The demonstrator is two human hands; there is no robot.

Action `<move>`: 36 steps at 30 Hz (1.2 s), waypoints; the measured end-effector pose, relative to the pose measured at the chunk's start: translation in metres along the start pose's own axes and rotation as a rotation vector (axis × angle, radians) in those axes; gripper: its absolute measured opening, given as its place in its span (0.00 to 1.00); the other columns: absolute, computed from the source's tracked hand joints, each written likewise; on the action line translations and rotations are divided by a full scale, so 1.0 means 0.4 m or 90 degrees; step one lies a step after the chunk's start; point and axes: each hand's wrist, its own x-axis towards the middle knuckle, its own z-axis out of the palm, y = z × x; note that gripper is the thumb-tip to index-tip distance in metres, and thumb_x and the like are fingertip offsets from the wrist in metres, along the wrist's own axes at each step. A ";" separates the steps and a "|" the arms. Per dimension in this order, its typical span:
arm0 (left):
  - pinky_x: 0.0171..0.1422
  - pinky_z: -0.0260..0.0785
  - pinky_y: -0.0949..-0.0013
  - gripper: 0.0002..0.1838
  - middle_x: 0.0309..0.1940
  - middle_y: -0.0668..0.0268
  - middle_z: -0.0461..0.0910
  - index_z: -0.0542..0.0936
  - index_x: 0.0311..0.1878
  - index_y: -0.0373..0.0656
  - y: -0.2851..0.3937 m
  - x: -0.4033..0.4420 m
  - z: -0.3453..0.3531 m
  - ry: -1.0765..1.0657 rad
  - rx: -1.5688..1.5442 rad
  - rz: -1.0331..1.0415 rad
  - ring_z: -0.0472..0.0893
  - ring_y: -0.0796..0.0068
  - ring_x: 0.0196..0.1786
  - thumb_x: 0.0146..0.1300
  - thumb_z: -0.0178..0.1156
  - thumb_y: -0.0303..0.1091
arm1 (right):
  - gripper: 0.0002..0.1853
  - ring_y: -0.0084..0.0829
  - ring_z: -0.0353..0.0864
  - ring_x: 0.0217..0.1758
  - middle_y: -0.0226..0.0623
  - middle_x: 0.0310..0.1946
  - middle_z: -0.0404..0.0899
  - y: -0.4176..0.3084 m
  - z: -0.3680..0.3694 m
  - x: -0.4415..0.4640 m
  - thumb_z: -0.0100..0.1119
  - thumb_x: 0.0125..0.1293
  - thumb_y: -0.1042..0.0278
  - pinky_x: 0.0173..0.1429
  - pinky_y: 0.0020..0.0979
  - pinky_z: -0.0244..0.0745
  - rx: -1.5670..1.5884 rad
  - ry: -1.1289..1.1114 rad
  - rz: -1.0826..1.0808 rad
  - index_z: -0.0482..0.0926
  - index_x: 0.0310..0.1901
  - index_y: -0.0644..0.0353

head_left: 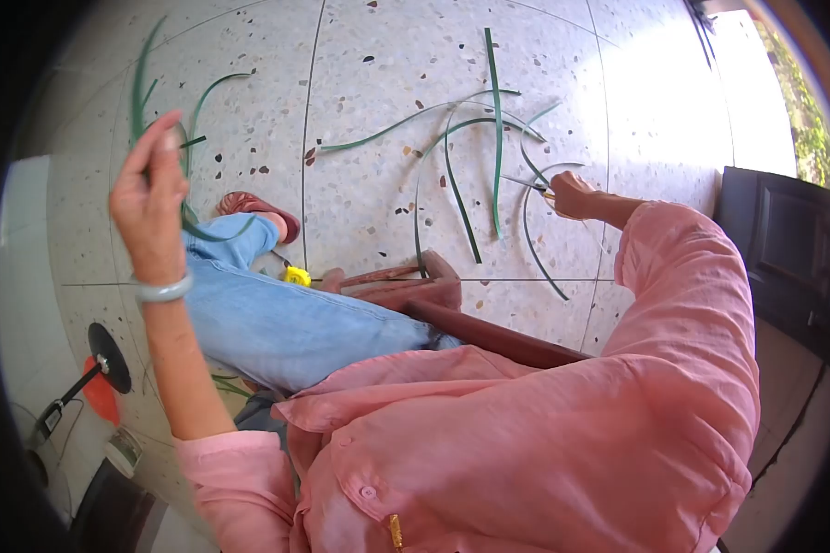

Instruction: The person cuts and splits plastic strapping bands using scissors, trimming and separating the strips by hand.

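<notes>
My left hand (pixel 154 194) is raised at the left, its fingers closed near a long curved green strip (pixel 139 83) that runs up and down past it. On the right, my right hand (pixel 572 195) is closed around scissors (pixel 531 186), whose blades point left over the floor. Several thin green strips (pixel 498 138) lie curved and crossed on the speckled floor (pixel 378 69) beside the scissors. Other green pieces (pixel 214 85) are near my left hand. How the left fingers hold the strip is partly hidden.
A yellow object (pixel 296 276) lies near my shoe (pixel 266 208). A reddish-brown wooden piece (pixel 401 288) is beside my leg. Black furniture (pixel 788 249) stands at the right. A black disc on a stand (pixel 109 358) and an orange item (pixel 100 396) are at the lower left.
</notes>
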 end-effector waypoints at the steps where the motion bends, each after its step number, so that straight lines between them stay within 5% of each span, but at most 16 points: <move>1: 0.26 0.46 0.81 0.16 0.20 0.81 0.56 0.77 0.53 0.34 0.027 -0.012 -0.072 0.045 -0.004 -0.005 0.53 0.90 0.22 0.68 0.53 0.33 | 0.09 0.55 0.81 0.33 0.61 0.29 0.78 -0.003 0.013 -0.002 0.55 0.52 0.73 0.36 0.45 0.75 0.000 -0.008 0.002 0.79 0.30 0.71; 3: 0.28 0.47 0.80 0.18 0.21 0.77 0.53 0.73 0.57 0.30 0.052 -0.055 -0.216 0.137 0.066 0.002 0.52 0.88 0.23 0.70 0.50 0.33 | 0.09 0.55 0.81 0.37 0.60 0.32 0.78 -0.013 0.025 0.007 0.55 0.50 0.75 0.40 0.45 0.77 -0.073 -0.046 -0.042 0.80 0.30 0.72; 9: 0.32 0.49 0.79 0.22 0.26 0.73 0.50 0.61 0.65 0.30 -0.007 -0.280 -0.588 0.265 -0.251 -0.024 0.54 0.84 0.27 0.71 0.44 0.28 | 0.10 0.55 0.81 0.39 0.60 0.32 0.79 -0.054 0.140 0.028 0.56 0.51 0.72 0.43 0.44 0.78 -0.062 -0.061 -0.027 0.81 0.31 0.70; 14: 0.31 0.48 0.78 0.24 0.27 0.71 0.49 0.59 0.68 0.33 -0.070 -0.470 -0.833 0.330 -0.296 -0.025 0.54 0.82 0.26 0.70 0.45 0.26 | 0.09 0.55 0.81 0.39 0.60 0.32 0.79 -0.158 0.107 0.011 0.54 0.51 0.75 0.41 0.45 0.77 0.074 0.042 0.067 0.81 0.32 0.70; 19: 0.30 0.48 0.77 0.26 0.28 0.70 0.50 0.57 0.69 0.35 -0.083 -0.560 -0.877 0.371 -0.299 0.024 0.55 0.79 0.26 0.69 0.46 0.25 | 0.10 0.58 0.79 0.39 0.62 0.33 0.78 -0.253 0.072 0.033 0.50 0.51 0.76 0.44 0.47 0.75 0.124 0.089 0.039 0.81 0.31 0.69; 21: 0.30 0.48 0.78 0.26 0.28 0.69 0.51 0.57 0.69 0.36 -0.070 -0.580 -0.858 0.459 -0.217 0.075 0.55 0.78 0.26 0.69 0.47 0.27 | 0.10 0.54 0.82 0.34 0.60 0.29 0.79 -0.277 0.083 0.056 0.50 0.50 0.76 0.39 0.45 0.77 0.101 0.115 0.031 0.80 0.30 0.71; 23: 0.30 0.49 0.78 0.24 0.28 0.70 0.52 0.58 0.67 0.36 -0.057 -0.596 -0.853 0.502 -0.175 0.046 0.55 0.80 0.26 0.70 0.47 0.28 | 0.09 0.50 0.83 0.25 0.56 0.23 0.79 -0.313 0.063 0.059 0.51 0.50 0.76 0.28 0.42 0.78 0.196 -0.081 0.180 0.79 0.26 0.73; 25: 0.31 0.50 0.78 0.23 0.27 0.71 0.52 0.59 0.66 0.37 -0.060 -0.630 -0.881 0.546 -0.134 0.019 0.56 0.81 0.25 0.70 0.47 0.29 | 0.08 0.43 0.81 0.18 0.51 0.18 0.77 -0.341 0.032 0.033 0.53 0.50 0.77 0.19 0.38 0.76 0.237 -0.044 0.183 0.77 0.22 0.74; 27: 0.31 0.52 0.78 0.21 0.27 0.72 0.54 0.60 0.65 0.34 -0.092 -0.667 -0.918 0.395 -0.299 -0.043 0.56 0.82 0.25 0.72 0.46 0.31 | 0.07 0.40 0.81 0.18 0.49 0.19 0.76 -0.370 -0.020 0.003 0.56 0.49 0.78 0.16 0.36 0.75 0.360 0.002 0.261 0.75 0.21 0.75; 31: 0.29 0.52 0.79 0.21 0.26 0.74 0.54 0.60 0.65 0.34 -0.135 -0.685 -0.877 0.367 -0.369 -0.072 0.54 0.85 0.24 0.72 0.46 0.31 | 0.07 0.36 0.79 0.16 0.46 0.20 0.76 -0.423 -0.099 -0.003 0.57 0.49 0.78 0.13 0.33 0.73 0.585 0.131 0.296 0.74 0.22 0.75; 36: 0.30 0.52 0.79 0.15 0.28 0.73 0.59 0.67 0.56 0.36 -0.187 -0.711 -0.839 0.374 -0.400 -0.112 0.55 0.85 0.25 0.71 0.48 0.33 | 0.09 0.33 0.78 0.15 0.43 0.20 0.78 -0.565 -0.239 -0.025 0.57 0.53 0.73 0.17 0.30 0.76 0.579 0.186 0.188 0.76 0.23 0.72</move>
